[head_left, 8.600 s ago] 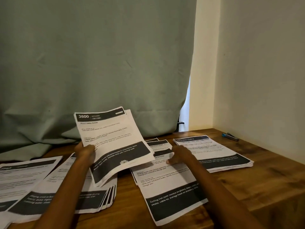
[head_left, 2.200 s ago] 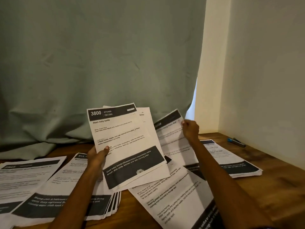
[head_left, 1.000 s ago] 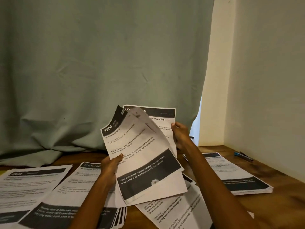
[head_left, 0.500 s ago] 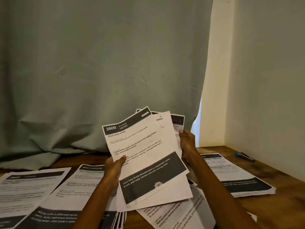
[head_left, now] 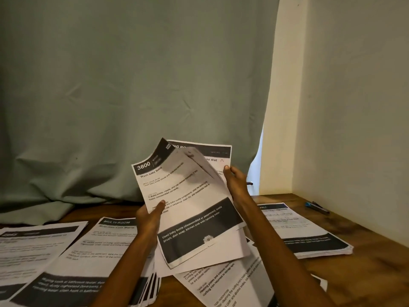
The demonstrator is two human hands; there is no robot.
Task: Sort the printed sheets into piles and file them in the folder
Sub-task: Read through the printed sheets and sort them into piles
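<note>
1. Head view, the only one: left hand (head_left: 147,218) grips a fanned bunch of held sheets (head_left: 188,209) at their left edge, thumb on the front "3800 Wash baby bottle" page. The bunch is raised above the tabletop (head_left: 365,271), roughly upright, long axis running from lower right to upper left, header uppermost and tilted left.
2. Right hand (head_left: 235,185) pinches the right edge of the back sheet (head_left: 218,152), the one with "...to Wall" in its header. It stands behind the bunch, nearly straight up, header on top. The front pages' top corner curls over between the two.
3. Key relation: back sheet sits directly at the right hand, so that hand looks set to either tuck it in or pull it clear; can't tell which.
4. Piles on tabletop: far-left pile (head_left: 33,247), "Multi-room" pile (head_left: 93,258) below the left forearm, loose sheets (head_left: 225,284) near centre under both arms, right pile (head_left: 309,235) lying flat with its long axis toward the wall.
5. Pen (head_left: 316,207) by the wall, well apart from the hands. No folder visible; filing not begun, I'd judge.
</note>
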